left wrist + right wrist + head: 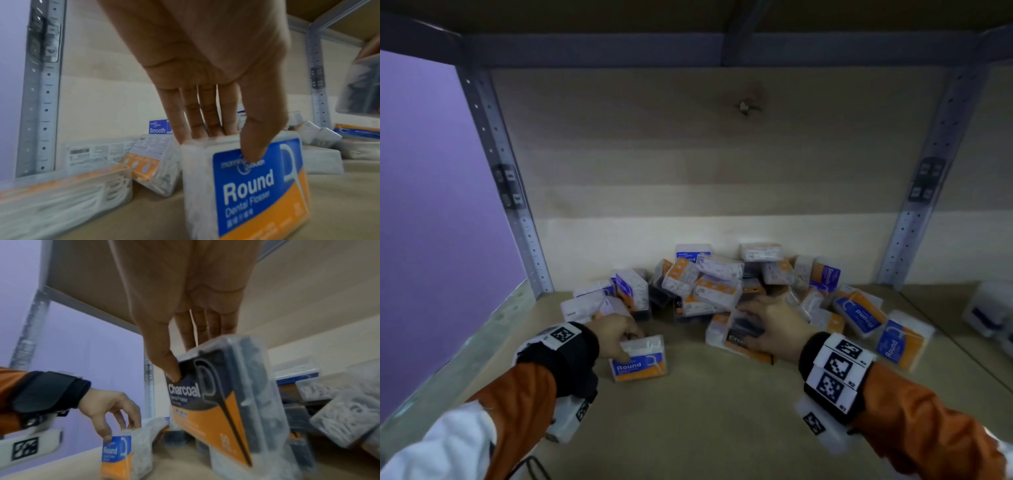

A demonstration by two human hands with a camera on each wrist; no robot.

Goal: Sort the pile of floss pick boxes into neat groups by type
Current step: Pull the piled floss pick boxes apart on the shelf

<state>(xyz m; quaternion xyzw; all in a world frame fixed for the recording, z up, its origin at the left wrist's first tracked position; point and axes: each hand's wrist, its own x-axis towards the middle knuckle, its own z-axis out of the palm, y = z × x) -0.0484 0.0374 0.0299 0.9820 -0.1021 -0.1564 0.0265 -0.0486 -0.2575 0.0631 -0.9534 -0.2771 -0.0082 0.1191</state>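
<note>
A pile of clear floss pick boxes (709, 284) with blue, orange and black labels lies against the back of the wooden shelf (722, 411). My left hand (616, 332) grips a blue-and-orange "Round" box (638, 359) standing on the shelf in front of the pile, thumb on the label (252, 146), fingers (197, 123) behind the top. My right hand (774, 325) pinches a black-and-orange "Charcoal" box (222, 394) at the pile's front edge, thumb on its label and fingers (205, 326) behind; the head view shows this box (744, 330) under the palm.
Two more "Round" boxes (859, 311) lie at the right of the pile, and a "Smooth" box (825, 274) stands behind them. Blurred white boxes (989, 311) sit at the far right. Grey perforated posts (513, 192) flank the back panel. A purple wall (431, 205) is on the left.
</note>
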